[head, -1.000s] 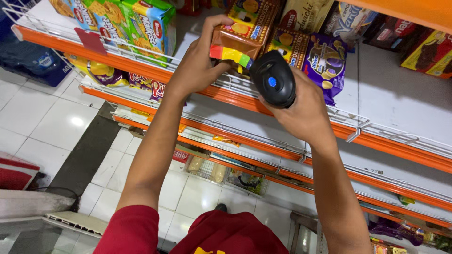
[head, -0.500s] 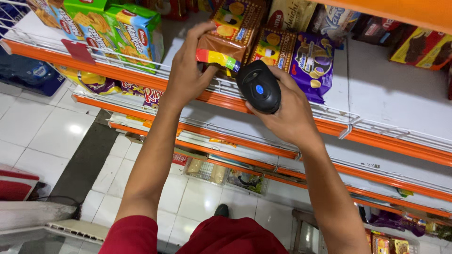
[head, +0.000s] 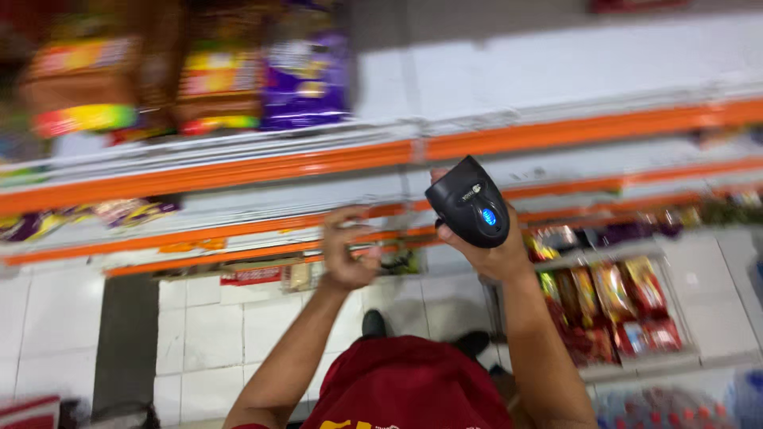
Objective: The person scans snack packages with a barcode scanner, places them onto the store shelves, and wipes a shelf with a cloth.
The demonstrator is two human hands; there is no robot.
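My right hand (head: pixel 499 256) grips a black handheld scanner (head: pixel 469 208) with a blue lit button, held up in front of the orange-edged shelf (head: pixel 318 163). My left hand (head: pixel 348 253) hangs lower, in front of the lower shelf rails. Its fingers are curled and nothing shows in it. On the top shelf stand blurred snack packs: a purple one (head: pixel 306 75) and brown ones (head: pixel 218 79), both well above my hands.
A wire basket (head: pixel 675 361) at lower right holds several red and orange snack packs (head: pixel 612 302). White floor tiles (head: pixel 207 334) and a dark strip (head: pixel 127 342) lie below. My red shirt (head: pixel 405 381) fills the bottom centre. The picture is motion-blurred.
My left hand has let go of the brown snack pack on the top shelf and dropped down. The scanner hand came lower and the view swung to the right.
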